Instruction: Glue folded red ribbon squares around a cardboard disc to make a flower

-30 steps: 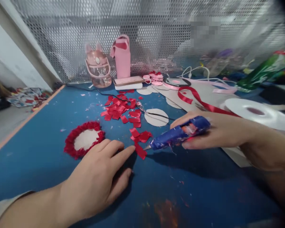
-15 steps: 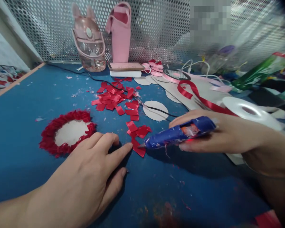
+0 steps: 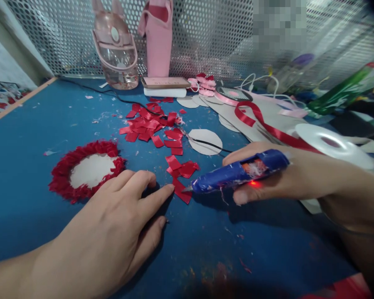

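Note:
My right hand (image 3: 286,178) is wrapped round a blue hot glue gun (image 3: 237,174) with a small red light glowing on its side. The gun's nozzle tip touches or hovers just over a red ribbon piece (image 3: 183,193). At that piece's left edge, the index fingertip of my left hand (image 3: 112,216) presses down, with thumb and fingers apart. Left of my left hand lies a white disc (image 3: 92,169) ringed with ruffled red ribbon (image 3: 60,182); my knuckles hide part of its right side. Other cut ribbon pieces (image 3: 146,122) are heaped farther back on the blue table.
A black cord (image 3: 129,101) crosses the table, over a bare white disc (image 3: 205,141). At the back stand a clear bottle (image 3: 120,54), a pink holder (image 3: 158,45) and a phone (image 3: 165,82). A ribbon roll (image 3: 333,143), loose red ribbon (image 3: 271,131) and a green bottle (image 3: 339,91) are at right.
The view has shifted slightly. My right thumb has moved a little away from the glue gun's underside. The nozzle and my left fingertip stay at the same ribbon piece.

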`<move>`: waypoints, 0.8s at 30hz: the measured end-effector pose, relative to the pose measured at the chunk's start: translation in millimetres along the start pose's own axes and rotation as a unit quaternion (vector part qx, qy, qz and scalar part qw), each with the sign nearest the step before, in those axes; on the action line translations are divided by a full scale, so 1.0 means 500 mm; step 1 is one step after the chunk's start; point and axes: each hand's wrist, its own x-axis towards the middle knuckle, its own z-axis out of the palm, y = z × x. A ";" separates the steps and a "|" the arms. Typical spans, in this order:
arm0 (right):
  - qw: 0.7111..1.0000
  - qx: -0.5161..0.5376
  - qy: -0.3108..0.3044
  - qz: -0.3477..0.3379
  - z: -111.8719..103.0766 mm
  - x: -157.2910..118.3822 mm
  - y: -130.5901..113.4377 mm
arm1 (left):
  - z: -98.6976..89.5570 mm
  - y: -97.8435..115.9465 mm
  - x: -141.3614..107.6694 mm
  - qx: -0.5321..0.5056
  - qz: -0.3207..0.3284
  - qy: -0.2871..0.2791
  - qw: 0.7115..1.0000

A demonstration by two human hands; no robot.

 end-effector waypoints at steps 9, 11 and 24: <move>1.000 0.003 -0.020 -0.022 0.000 0.013 -0.003 | -0.002 -0.002 0.002 -0.002 0.004 0.000 1.000; 0.999 -0.002 -0.020 -0.031 0.000 0.013 -0.005 | -0.003 -0.003 0.003 -0.004 0.008 0.001 1.000; 1.000 -0.028 -0.012 -0.008 0.003 0.008 -0.007 | -0.004 -0.003 0.007 -0.002 0.010 0.004 1.000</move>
